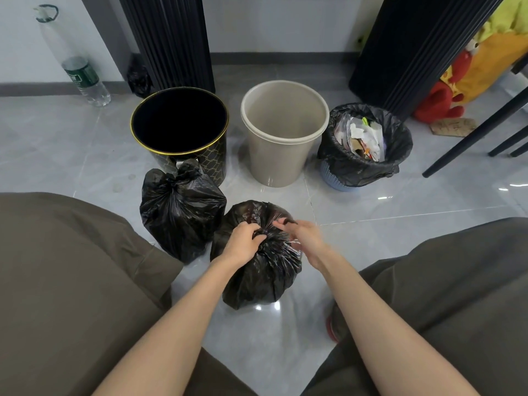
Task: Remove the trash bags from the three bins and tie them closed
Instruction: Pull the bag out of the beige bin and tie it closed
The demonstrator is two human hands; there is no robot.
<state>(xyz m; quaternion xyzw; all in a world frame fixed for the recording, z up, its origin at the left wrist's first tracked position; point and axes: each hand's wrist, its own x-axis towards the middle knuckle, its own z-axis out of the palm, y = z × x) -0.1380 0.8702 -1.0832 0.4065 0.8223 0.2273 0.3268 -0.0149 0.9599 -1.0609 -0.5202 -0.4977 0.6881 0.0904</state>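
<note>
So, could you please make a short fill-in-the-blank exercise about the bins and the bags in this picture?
1. Both hands, left hand and right hand, grip the neck of the nearer black bag, which sits on the ____.
2. The beige bin holds ____ bag.
3. The only bin with a bag still inside is the ____ one.
4. The tied bag stands in front of the ____ bin.

Missing words: floor; no; blue; black

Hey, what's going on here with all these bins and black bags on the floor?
A person crouched on the tiled floor is tying a black trash bag, with the left hand and right hand both gripping its gathered neck. Another knotted bag sits beside it. The black bin and beige bin are empty, while the small blue bin on the right has its full bag in place.
</note>
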